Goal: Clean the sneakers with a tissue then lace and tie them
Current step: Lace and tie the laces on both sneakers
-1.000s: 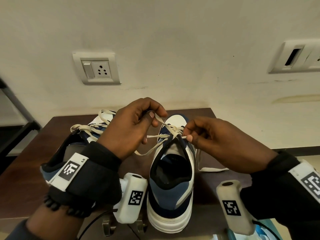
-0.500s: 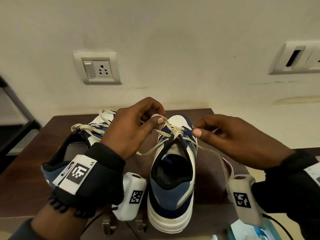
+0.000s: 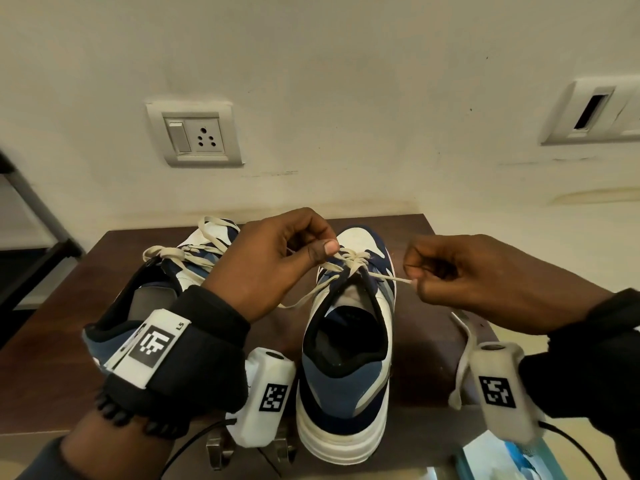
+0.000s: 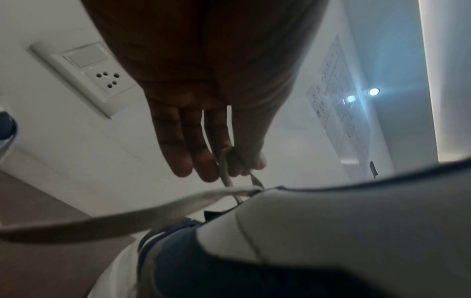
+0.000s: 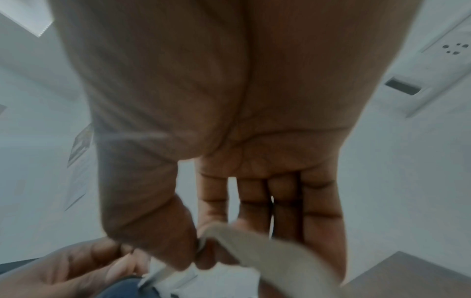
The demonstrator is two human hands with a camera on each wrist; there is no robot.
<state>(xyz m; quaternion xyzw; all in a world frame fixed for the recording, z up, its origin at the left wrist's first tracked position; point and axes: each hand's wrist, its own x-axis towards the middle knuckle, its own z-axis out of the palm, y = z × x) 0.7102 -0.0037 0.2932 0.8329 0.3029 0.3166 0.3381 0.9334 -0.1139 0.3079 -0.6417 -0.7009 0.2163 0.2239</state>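
Note:
A white and navy sneaker [image 3: 346,368] stands on the dark wooden table [image 3: 426,344], heel toward me. Its cream lace [image 3: 388,277] crosses over the tongue. My left hand [image 3: 277,258] pinches a loop of that lace between thumb and forefinger above the eyelets; the left wrist view shows the loop [image 4: 226,171] under the thumb. My right hand [image 3: 460,278] pinches the other lace end [image 5: 229,238] and holds it taut to the right of the shoe. A second matching sneaker [image 3: 152,289] lies to the left, partly behind my left wrist, with its lace [image 3: 180,252] loose on top.
A wall with a switch-and-socket plate [image 3: 194,136] rises just behind the table. Another wall plate [image 3: 592,114] sits at the upper right. A blue and white packet [image 3: 509,459] lies at the lower right. A dark rack [image 3: 31,244] stands at the left.
My right hand has drawn the lace end out to the right, away from the shoe, so the strand is now taut. My left hand stays over the eyelets, still pinching its loop.

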